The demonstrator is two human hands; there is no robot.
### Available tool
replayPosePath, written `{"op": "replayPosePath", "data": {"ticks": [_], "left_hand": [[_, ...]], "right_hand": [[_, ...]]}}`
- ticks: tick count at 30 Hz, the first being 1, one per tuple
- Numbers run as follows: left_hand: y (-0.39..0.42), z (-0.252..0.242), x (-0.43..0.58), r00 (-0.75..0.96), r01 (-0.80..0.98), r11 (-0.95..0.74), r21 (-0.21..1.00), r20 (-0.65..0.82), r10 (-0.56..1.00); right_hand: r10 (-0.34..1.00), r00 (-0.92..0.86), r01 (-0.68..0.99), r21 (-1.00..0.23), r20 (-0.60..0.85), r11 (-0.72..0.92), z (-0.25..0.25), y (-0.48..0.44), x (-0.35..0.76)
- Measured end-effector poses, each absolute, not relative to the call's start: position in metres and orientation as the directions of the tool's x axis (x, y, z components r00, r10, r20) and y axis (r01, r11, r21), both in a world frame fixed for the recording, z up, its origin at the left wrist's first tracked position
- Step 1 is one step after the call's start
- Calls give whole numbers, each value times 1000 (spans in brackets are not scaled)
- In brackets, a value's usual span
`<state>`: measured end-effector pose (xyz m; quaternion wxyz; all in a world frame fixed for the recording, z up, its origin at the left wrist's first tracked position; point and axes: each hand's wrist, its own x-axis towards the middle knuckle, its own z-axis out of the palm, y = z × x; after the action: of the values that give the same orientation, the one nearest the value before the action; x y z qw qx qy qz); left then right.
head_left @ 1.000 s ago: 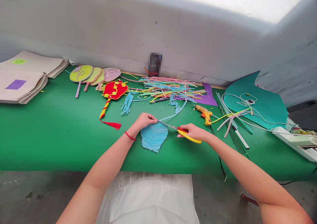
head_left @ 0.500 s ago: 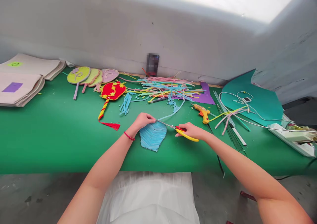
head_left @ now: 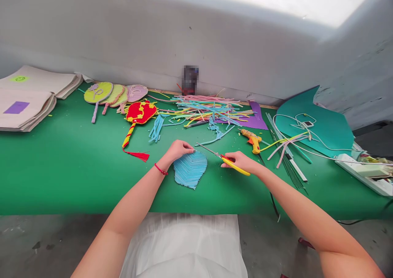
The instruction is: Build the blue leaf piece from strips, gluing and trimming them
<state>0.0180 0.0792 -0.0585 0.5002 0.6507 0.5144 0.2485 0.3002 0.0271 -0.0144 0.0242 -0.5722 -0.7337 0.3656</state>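
Green table [head_left: 61, 163]: hands pin blue leaf [head_left: 189, 168], grip scissors [head_left: 225, 160].

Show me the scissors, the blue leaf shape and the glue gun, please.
scissors [head_left: 227, 160], head view, on the handle near the pivot.
blue leaf shape [head_left: 190, 170], head view, on its ribbed middle.
glue gun [head_left: 253, 140], head view, on its body.

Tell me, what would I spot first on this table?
A blue leaf lies at the front middle of the green table, with the left hand on its top edge. Just right of it, the right hand holds yellow scissors, blades pointing away over the table. Behind them sprawls a bright heap of strips, with a red fan to its left.
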Motion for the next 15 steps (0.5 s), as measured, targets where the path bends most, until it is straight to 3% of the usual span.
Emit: {"op": "replayPosePath", "data": {"ticks": [4,10,15], "left_hand": [[78,-57,18,355,419,13,908,-177,918],[77,-56,19,397,375,-119,919,-43,917],[74,-53,17,354,460,-180,869,6,935]], "right_hand": [[926,-244,880,-468,-288,86,-11,31,310],[995,-63,984,-169,-72,50,-18,37,314],[998,-30,997,-79,-58,25,-31,45,309]]}}
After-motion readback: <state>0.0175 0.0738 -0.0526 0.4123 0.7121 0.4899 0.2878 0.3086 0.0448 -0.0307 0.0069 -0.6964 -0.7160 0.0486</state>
